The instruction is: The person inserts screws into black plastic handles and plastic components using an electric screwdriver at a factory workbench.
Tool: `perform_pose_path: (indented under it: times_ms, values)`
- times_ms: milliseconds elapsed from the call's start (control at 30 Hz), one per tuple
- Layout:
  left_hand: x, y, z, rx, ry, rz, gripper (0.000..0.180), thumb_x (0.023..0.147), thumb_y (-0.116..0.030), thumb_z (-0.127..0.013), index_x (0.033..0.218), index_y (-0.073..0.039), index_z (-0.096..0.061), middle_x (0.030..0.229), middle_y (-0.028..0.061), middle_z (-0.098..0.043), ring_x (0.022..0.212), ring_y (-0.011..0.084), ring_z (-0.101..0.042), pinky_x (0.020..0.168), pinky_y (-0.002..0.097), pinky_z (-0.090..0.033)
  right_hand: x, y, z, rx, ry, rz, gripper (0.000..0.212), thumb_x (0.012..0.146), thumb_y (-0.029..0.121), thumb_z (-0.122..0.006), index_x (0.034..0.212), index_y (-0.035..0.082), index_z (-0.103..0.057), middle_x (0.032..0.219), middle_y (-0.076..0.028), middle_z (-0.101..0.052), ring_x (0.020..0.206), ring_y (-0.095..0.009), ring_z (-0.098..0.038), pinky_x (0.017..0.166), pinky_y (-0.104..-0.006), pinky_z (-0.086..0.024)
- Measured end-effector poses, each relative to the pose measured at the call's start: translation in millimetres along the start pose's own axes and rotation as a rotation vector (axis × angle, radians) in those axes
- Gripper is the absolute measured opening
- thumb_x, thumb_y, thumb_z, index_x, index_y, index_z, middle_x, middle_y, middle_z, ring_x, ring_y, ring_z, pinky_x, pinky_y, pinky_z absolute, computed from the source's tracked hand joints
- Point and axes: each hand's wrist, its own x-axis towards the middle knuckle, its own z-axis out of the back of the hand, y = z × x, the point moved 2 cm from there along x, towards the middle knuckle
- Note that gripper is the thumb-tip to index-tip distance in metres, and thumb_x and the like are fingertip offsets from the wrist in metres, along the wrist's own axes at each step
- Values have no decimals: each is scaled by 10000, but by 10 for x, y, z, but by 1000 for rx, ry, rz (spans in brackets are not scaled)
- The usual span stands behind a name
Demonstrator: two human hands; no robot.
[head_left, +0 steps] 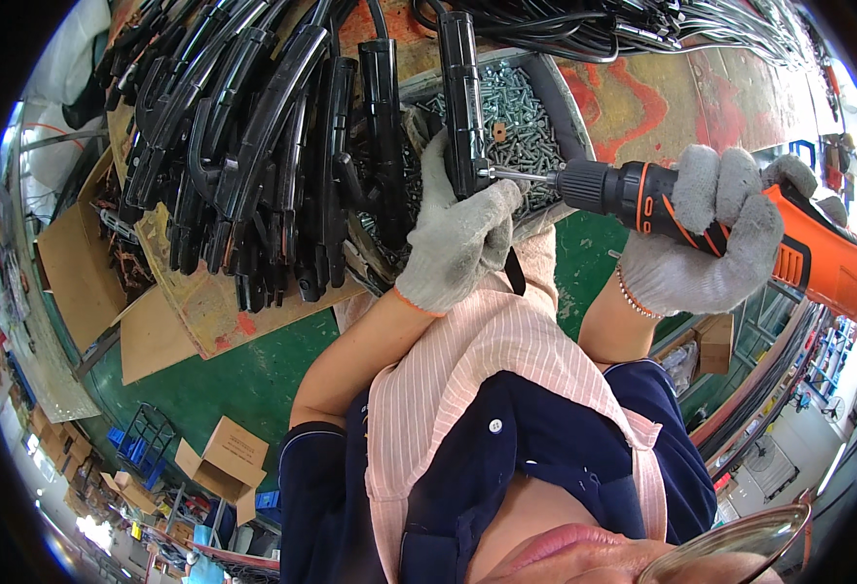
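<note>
My left hand (455,234), in a grey knit glove, is closed round the lower end of a black tubular plastic handle (460,92) held upright above a tray. My right hand (706,234), gloved too, grips an orange and black power screwdriver (633,195) lying nearly level. Its bit (535,178) points left and reaches the handle's lower end beside my left thumb, where a small metal screw head (487,172) shows. Under the handle, the grey-rimmed tray (574,107) holds many loose silvery screws (521,112).
Many black handles with cables (253,146) are heaped on the worn wooden table (662,97) at left. Bundled black cables (584,24) lie along its far side. An open cardboard box (83,253) stands at the left, another carton (229,457) on the green floor (253,370).
</note>
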Motion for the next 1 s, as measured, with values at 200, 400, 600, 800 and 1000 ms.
perform_pose_path:
  times_ms: [200,400,600,800,1000]
  values:
    - [17,72,-13,45,-67,-21,796,862,52,-600,1486,-113,-135,912,73,-583,591,110,-568,471,224,-479,12,-15,-149,-83,-8,-39,379,870,20,-586,1199,106,-419,695,-10,-412,561,-112,-386,535,-235,-389]
    - [1,27,4,65,-53,25,784,862,40,-619,1478,-115,-159,954,72,-573,699,106,-586,526,219,-503,26,-127,-195,-181,-19,-40,391,874,27,-572,1228,37,-406,699,-46,-418,574,-128,-401,542,-245,-396]
    - [46,81,36,49,-61,2,779,862,35,-624,1472,-133,-168,955,68,-571,669,102,-577,519,222,-499,63,-203,-163,-195,-46,-30,396,854,4,-577,1222,18,-431,710,-64,-447,563,-131,-415,511,-247,-391]
    - [23,22,26,125,-20,75,800,872,45,-604,1478,-168,-128,971,59,-555,673,95,-561,550,228,-512,39,-169,-175,-144,-40,-58,538,806,-55,-581,1304,44,-403,720,-117,-560,513,-208,-525,502,-326,-486]
    - [202,273,151,-93,47,22,829,870,-19,-631,1486,-147,-91,916,52,-573,528,95,-521,434,253,-440,46,-333,-169,-237,-147,8,567,794,-66,-586,1320,22,-393,729,-105,-545,531,-185,-502,511,-290,-442]
